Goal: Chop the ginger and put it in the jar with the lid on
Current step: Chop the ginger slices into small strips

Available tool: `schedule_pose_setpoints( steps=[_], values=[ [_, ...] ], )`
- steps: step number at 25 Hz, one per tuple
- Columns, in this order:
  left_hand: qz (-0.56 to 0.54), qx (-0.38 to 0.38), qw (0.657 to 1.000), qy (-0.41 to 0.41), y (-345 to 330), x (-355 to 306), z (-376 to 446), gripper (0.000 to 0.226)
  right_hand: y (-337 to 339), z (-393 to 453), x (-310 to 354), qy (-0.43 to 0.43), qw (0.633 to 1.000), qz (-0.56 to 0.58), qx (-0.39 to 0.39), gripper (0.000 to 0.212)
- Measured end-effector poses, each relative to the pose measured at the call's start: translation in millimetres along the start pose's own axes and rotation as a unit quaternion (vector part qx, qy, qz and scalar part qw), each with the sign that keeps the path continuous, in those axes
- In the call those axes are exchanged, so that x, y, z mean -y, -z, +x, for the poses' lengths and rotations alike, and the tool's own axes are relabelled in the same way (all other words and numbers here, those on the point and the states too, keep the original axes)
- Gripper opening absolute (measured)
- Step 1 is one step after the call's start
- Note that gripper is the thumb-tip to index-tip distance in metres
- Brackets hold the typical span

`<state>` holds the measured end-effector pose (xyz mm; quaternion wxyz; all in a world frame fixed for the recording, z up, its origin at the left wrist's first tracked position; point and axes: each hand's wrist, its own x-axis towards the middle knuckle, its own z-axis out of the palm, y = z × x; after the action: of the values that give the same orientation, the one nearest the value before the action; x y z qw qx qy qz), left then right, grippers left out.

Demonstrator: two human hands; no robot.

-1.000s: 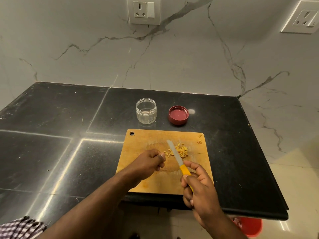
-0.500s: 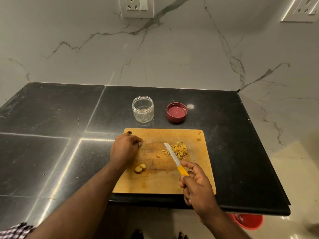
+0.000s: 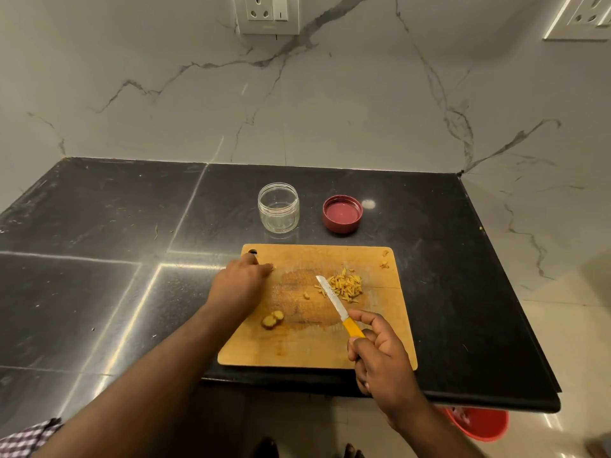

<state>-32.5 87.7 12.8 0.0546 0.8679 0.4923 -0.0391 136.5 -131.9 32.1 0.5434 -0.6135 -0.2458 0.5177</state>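
Note:
A wooden cutting board (image 3: 373, 345) lies on the black counter. On its right part sits a pile of chopped ginger (image 3: 346, 285); two ginger slices (image 3: 273, 319) lie at its left. My right hand (image 3: 380, 353) grips a yellow-handled knife (image 3: 334, 302), its blade tip beside the pile. My left hand (image 3: 239, 284) rests over the board's upper left corner, fingers curled; what it holds, if anything, is hidden. Behind the board stand a clear jar (image 3: 278, 208), lid off, and beside it a red lid (image 3: 342, 213) lying upside down.
The black counter (image 3: 99, 259) ends at a marble wall behind and on the right. Its front edge runs just below the board. A red bucket (image 3: 479, 424) stands on the floor under the counter's right end. Wall sockets (image 3: 267, 11) hang above.
My left hand left the chopped pile and moved to the board's upper left corner, uncovering two ginger slices. The knife stays beside the pile.

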Motion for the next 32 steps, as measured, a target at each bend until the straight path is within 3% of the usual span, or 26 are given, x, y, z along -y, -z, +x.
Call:
schedule_pose_setpoints(
  steps=[3,8,11,13,15,18,22,28,32],
  values=[
    [0.073,-0.028,0.996,-0.030,-1.6,-4.4,-10.7,0.040,-0.1,-0.4,-0.3,0.004,1.000,-0.004,0.003,0.039],
    [-0.133,-0.051,0.986,0.085,12.6,3.6,-11.9,0.038,0.7,-1.4,-2.2,0.012,1.000,-0.025,-0.005,0.038],
    [-0.206,-0.054,0.972,0.096,16.9,2.4,-18.1,0.031,7.3,-0.8,-1.6,0.062,0.980,-0.189,-0.017,0.038],
    [-0.246,-0.029,0.965,0.089,14.3,-3.2,-24.8,0.025,8.0,-1.0,-2.4,0.109,0.930,-0.351,0.025,0.037],
    [-0.294,-0.016,0.952,0.088,8.5,-11.4,-32.8,0.023,3.1,-1.5,-5.1,0.133,0.892,-0.428,0.061,0.039],
    [-0.348,-0.022,0.932,0.099,0.0,-21.4,-42.7,0.024,-2.5,-1.4,-10.3,0.149,0.874,-0.456,0.076,0.041],
    [-0.373,-0.030,0.921,0.108,-6.5,-22.5,-48.0,0.022,7.5,-2.0,-13.2,0.143,0.880,-0.453,-0.007,0.040],
    [-0.361,-0.033,0.927,0.100,-8.2,-24.3,-49.5,0.021,-3.8,-0.3,-15.4,0.167,0.873,-0.457,0.040,0.043],
    [-0.369,-0.029,0.924,0.093,-7.4,-23.7,-51.9,0.020,7.4,6.0,-11.5,0.152,0.873,-0.464,-0.006,0.042]
  ],
)
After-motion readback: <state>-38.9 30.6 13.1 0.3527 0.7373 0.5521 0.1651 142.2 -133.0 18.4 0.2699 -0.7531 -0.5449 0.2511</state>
